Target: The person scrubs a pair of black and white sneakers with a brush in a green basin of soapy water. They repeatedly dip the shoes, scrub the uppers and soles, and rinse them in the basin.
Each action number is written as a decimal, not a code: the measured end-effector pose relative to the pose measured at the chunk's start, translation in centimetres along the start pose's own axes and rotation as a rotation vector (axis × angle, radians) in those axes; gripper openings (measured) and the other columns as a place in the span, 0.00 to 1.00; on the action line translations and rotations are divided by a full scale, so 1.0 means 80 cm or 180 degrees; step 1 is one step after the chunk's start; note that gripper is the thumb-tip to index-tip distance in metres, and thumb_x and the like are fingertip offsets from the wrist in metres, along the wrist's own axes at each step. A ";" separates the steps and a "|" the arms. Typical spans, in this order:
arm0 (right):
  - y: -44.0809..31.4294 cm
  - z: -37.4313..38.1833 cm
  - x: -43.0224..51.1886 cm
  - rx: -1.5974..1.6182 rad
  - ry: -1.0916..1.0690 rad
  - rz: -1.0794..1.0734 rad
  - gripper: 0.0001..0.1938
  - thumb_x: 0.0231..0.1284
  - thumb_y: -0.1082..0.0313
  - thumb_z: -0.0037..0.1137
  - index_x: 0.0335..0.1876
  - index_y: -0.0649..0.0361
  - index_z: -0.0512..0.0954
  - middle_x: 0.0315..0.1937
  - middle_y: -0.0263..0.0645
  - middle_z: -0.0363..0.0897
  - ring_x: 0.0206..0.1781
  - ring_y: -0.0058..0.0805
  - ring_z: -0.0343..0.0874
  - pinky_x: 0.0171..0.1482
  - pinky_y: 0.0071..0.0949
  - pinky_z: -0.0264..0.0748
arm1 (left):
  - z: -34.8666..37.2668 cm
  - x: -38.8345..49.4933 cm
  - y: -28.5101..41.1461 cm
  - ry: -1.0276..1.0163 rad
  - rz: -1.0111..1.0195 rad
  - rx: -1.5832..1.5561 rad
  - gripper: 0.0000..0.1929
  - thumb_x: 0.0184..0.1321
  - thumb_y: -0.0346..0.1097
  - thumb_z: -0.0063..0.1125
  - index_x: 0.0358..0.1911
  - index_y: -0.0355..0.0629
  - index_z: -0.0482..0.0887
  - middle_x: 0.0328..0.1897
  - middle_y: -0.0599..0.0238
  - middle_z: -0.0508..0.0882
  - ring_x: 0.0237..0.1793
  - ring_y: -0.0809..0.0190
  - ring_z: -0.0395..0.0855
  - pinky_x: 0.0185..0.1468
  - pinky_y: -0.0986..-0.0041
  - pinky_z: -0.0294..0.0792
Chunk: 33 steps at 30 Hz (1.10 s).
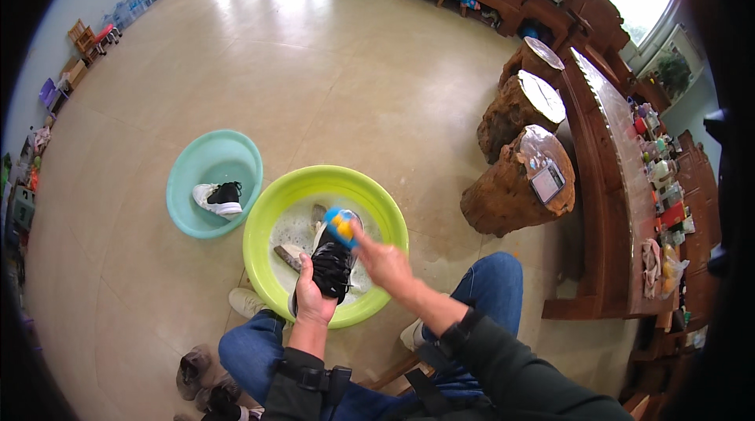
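Note:
A black lace-up shoe (pixel 330 265) is held over the lime-green basin (pixel 255 256) by my left hand (pixel 312 297), with the thumb along its side. My right hand (pixel 386 259) grips a blue and yellow scrubbing brush (pixel 341 226) at the shoe's far end; the brush is slightly blurred. Foamy water (pixel 295 217) lies in the basin. Partly sunk in it is another shoe (pixel 289 255), largely hidden behind the held one. To the left, a teal basin (pixel 177 197) contains a white and black sneaker (pixel 218 199).
Tree-stump stools (pixel 501 197) stand at the right, the nearest bearing a smartphone (pixel 548 182). Beyond them runs a long wooden table (pixel 613 197) with various items. More shoes (pixel 200 380) lie on the floor by my left knee. Water bottles (pixel 133 3) line the far left wall.

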State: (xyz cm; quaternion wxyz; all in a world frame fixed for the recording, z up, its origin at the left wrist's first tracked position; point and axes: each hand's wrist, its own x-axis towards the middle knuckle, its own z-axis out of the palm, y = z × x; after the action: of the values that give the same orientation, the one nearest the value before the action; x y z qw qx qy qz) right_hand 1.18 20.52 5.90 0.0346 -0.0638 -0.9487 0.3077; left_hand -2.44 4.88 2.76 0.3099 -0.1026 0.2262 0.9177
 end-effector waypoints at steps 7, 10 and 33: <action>0.000 -0.016 -0.006 -0.0424 -0.0042 0.0271 0.30 0.61 0.58 0.51 0.69 0.39 0.56 0.25 0.49 0.78 0.27 0.49 0.79 0.30 0.45 0.73 | 0.002 -0.004 -0.001 0.0108 -0.0148 -0.0038 0.33 0.66 0.62 0.31 0.57 0.37 0.71 0.56 0.57 0.77 0.56 0.54 0.74 0.62 0.62 0.64; 0.002 -0.013 -0.007 -0.0441 0.0076 0.0290 0.29 0.61 0.57 0.50 0.68 0.35 0.56 0.25 0.47 0.79 0.26 0.48 0.79 0.29 0.44 0.73 | 0.001 -0.003 -0.005 0.0213 -0.0208 0.0050 0.32 0.67 0.59 0.32 0.57 0.35 0.70 0.56 0.57 0.77 0.55 0.55 0.75 0.62 0.64 0.64; 0.035 -0.017 -0.013 -0.0185 0.0627 -0.0318 0.31 0.60 0.62 0.53 0.69 0.40 0.58 0.24 0.43 0.76 0.24 0.42 0.77 0.26 0.40 0.70 | 0.000 -0.009 0.008 0.0124 -0.0166 -0.0509 0.36 0.64 0.62 0.37 0.52 0.29 0.73 0.50 0.50 0.80 0.51 0.50 0.78 0.60 0.60 0.67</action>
State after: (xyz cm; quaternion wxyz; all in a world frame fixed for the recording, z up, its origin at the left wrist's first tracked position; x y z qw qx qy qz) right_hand 2.65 23.40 5.30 0.1411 -0.0474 -0.9512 0.2702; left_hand -2.24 4.07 3.25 0.3201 -0.1507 0.1555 0.9223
